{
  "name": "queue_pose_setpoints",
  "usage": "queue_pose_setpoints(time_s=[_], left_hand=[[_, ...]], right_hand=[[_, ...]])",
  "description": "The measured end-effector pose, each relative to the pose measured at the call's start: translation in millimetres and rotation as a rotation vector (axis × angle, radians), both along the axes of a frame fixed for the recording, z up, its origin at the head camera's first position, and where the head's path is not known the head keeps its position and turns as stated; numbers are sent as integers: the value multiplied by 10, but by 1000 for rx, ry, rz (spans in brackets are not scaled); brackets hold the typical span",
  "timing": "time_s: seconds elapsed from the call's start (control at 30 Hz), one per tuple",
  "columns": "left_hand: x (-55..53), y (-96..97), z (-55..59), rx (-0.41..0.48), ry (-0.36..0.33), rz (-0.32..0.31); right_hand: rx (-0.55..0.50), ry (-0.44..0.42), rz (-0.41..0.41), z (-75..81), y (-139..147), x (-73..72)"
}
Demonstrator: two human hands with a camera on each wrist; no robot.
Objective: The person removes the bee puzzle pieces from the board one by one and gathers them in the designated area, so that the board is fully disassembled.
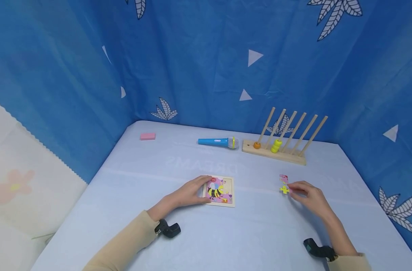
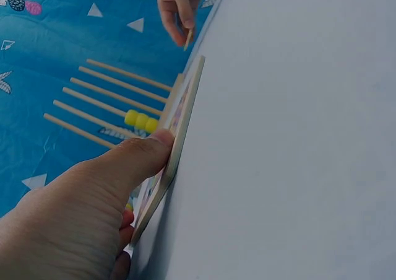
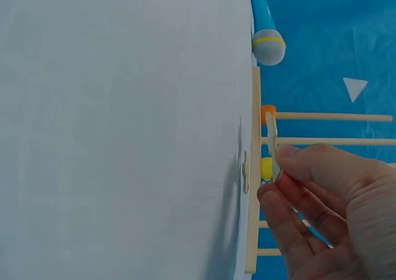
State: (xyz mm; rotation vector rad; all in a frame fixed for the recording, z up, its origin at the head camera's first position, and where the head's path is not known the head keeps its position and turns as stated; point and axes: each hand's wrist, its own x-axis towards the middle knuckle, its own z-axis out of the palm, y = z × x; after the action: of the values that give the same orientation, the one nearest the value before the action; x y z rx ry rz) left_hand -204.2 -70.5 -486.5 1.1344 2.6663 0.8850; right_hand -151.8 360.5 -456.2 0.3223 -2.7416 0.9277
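Observation:
A square wooden jigsaw puzzle (image 1: 229, 201) with a bee picture lies on the table, its upper right part showing bare wood. My left hand (image 1: 189, 192) grips it from the left side, thumb at the near edge and fingers at the far edge; the left wrist view shows the thumb (image 2: 145, 156) on its frame. Off to the right, my right hand (image 1: 309, 197) pinches a yellow and pink puzzle piece (image 1: 284, 189) between thumb and fingers. In the right wrist view that thin piece (image 3: 271, 140) is held above the table. Another puzzle piece (image 1: 283, 177) lies just beyond it.
At the back right stands a wooden peg rack (image 1: 273, 152) with orange and yellow beads on its upright pegs. A blue toy microphone (image 1: 216, 142) lies left of it. Farther left is a pink block (image 1: 147, 136). A blue curtain (image 1: 199, 67) hangs behind the table.

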Motion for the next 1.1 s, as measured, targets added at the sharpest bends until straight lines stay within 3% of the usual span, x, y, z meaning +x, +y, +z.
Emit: queue_pose_setpoints(time_s=[0.47, 0.73, 0.93, 1.1], left_hand=[[3, 0, -17, -1, 4, 0], [11, 2, -11, 3, -1, 5], [22, -2, -16, -8, -22, 9], [23, 2, -10, -18, -19, 11]], right_hand=[[79, 1, -24, -93, 5, -15], [113, -78, -3, -15, -40, -22], [97, -107, 60, 202, -331, -20], [-7, -77, 209, 286, -806, -54]])
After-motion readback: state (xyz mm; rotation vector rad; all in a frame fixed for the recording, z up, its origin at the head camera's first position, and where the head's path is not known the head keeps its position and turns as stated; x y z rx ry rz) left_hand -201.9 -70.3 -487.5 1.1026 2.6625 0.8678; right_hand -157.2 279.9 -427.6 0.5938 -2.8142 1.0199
